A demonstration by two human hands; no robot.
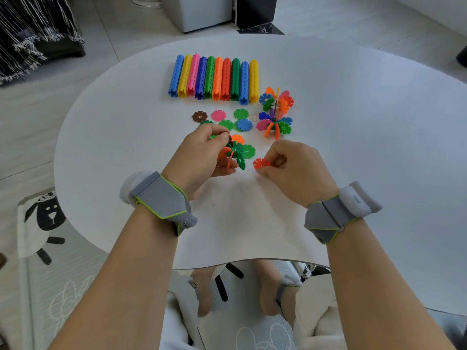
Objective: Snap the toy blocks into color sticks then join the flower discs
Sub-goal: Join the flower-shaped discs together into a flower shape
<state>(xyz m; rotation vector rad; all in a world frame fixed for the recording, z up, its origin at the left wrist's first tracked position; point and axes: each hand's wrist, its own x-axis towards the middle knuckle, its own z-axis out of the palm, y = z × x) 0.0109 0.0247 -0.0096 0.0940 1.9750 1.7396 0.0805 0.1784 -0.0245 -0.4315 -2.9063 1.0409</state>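
Several colour sticks [214,78] of snapped blocks lie side by side at the far middle of the white table [353,147]. My left hand [202,155] grips a joined cluster of green and orange flower discs [237,151] just above the table. My right hand [293,168] pinches a single red flower disc [261,163], a short gap to the right of the cluster. Loose discs [228,120] in brown, pink, green and blue lie beyond my hands. Two finished disc clusters [276,113] stand to their right.
The table's near edge curves in front of my lap. A sheep-patterned mat [43,223] covers the floor at the left. A dark fringed cloth [32,34] hangs at the far left, and a white cabinet [202,11] stands beyond the table.
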